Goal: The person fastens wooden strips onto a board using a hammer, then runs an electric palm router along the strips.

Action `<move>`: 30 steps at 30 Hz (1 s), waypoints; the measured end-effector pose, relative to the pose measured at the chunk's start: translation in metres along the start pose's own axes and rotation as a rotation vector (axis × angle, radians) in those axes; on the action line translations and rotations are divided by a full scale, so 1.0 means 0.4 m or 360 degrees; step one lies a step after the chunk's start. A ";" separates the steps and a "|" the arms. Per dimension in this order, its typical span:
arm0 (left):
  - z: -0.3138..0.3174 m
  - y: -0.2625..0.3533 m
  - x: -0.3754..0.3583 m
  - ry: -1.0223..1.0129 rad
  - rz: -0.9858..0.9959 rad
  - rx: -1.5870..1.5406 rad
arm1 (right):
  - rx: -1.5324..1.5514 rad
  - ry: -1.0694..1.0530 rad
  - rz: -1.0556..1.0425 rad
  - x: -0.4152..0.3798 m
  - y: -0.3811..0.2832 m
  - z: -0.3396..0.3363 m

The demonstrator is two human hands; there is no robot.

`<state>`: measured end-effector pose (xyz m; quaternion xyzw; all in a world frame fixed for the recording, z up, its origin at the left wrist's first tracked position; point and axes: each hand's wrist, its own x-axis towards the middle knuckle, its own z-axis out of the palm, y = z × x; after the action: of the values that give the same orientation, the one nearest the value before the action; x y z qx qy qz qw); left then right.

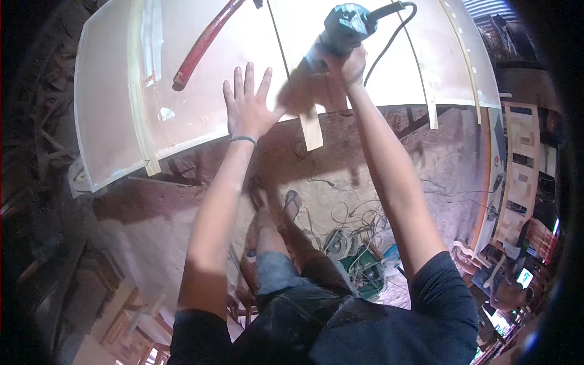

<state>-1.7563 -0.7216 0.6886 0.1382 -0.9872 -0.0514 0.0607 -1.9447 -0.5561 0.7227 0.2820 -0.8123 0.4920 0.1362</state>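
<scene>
My left hand [248, 104] lies flat with spread fingers near the front edge of a large pale panel [207, 115]. My right hand [347, 64] is wrapped round a teal corded power tool [350, 21] over the same panel; its exact kind and its underside are hidden. A black cord [389, 52] loops from the tool's right end. Thin wooden strips run across the panel, and one wooden strip [312, 131] juts past the edge between my hands. Left of my left hand, a red hammer-like handle [204, 48] rests on the panel, its far end cut off.
Below the panel, tangled cables [359, 222] lie on the dusty floor beside a circular-saw-like tool [337, 243] and a green container [365, 271]. A patterned wooden frame [517, 176] stands at right. Another person [511, 292] is at lower right. Wooden pieces [115, 316] sit at lower left.
</scene>
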 end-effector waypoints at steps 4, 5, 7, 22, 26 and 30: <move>0.007 -0.002 0.001 0.0044 0.0016 -0.0034 | 0.0311 0.0000 0.0135 0.031 -0.009 0.018; 0.009 -0.003 0.002 0.0056 0.0023 -0.0035 | 0.0426 -0.0002 0.0170 0.037 -0.012 0.021; 0.014 -0.002 0.001 0.0083 0.0027 -0.0040 | 0.0388 -0.0023 0.0164 0.049 -0.005 0.027; 0.000 0.003 0.011 -0.0003 0.0033 -0.0044 | 0.0080 -0.0033 0.0218 0.173 0.049 0.085; 0.004 0.000 0.014 0.0002 0.0039 -0.0050 | 0.0029 0.0083 0.0136 0.194 0.046 0.101; -0.003 0.002 0.018 -0.0042 0.0035 -0.0074 | 0.0046 -0.0031 0.0243 0.216 0.044 0.102</move>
<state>-1.7633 -0.7231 0.6905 0.1251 -0.9879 -0.0755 0.0514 -2.0222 -0.6134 0.7336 0.2259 -0.8256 0.5099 0.0863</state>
